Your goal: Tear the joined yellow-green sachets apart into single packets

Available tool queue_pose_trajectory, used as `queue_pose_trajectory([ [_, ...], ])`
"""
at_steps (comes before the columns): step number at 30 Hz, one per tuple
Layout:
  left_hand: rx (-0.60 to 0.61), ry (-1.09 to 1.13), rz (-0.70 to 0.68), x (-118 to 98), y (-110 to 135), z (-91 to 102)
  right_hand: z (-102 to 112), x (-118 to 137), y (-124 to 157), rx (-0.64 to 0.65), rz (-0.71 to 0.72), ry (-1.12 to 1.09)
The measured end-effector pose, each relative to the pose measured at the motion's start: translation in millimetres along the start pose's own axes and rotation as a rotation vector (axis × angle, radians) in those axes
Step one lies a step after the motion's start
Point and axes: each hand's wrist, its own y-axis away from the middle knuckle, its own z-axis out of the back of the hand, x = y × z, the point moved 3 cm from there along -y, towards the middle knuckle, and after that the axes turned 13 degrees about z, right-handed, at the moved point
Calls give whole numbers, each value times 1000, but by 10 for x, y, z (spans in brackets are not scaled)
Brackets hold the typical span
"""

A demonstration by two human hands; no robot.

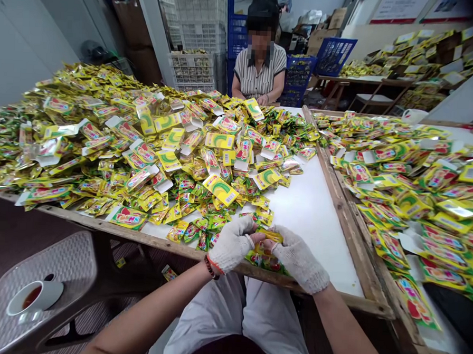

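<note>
My left hand (233, 244) and my right hand (298, 258), both in white knit fingerless gloves, meet at the table's front edge. Both are closed on a small bunch of yellow-green snack packets (264, 255) held between them. Just beyond my hands lies a huge heap of the same packets and yellow carded packs (143, 140), spread over the white tabletop (314, 213).
A person in a striped top (260, 72) sits at the far side of the table. A second wooden-framed table (418, 197) on the right is covered with packets. A plastic stool (57, 273) at lower left carries a cup of tea (32, 296). Crates stand behind.
</note>
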Motion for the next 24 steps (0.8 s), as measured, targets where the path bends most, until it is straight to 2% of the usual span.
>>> queue_pose_trajectory([
  [2,-75,-210,-83,-49,-96,109,-28,-70,-14,-28,-37,-60],
  [5,-260,-691,-191,-111,-337,366,-58,-186,-27,-104,-107,-155],
  [6,-288,-853,-204,-116,-433,450,-68,-221,-27,-125,-129,-170],
  [8,-256,-1073,-195,-106,-607,593,-85,-280,-24,-155,-146,-185],
  [10,-200,-1131,-188,-110,-700,698,-87,-325,-17,-176,-138,-199],
  [13,-250,-935,-241,-204,-610,770,-61,-354,3,-231,-136,-246],
  [15,-246,-602,-279,-271,-427,742,-62,-311,13,-241,-130,-388],
  [18,-27,45,-207,-256,-126,586,-115,-148,9,-195,-117,-709],
  [20,107,338,-117,-180,27,478,-148,-41,-3,-177,-110,-784],
  [22,131,409,-68,-91,120,439,-166,7,-14,-183,-114,-719],
  [24,60,245,-59,-21,158,468,-180,-9,-16,-203,-131,-619],
])
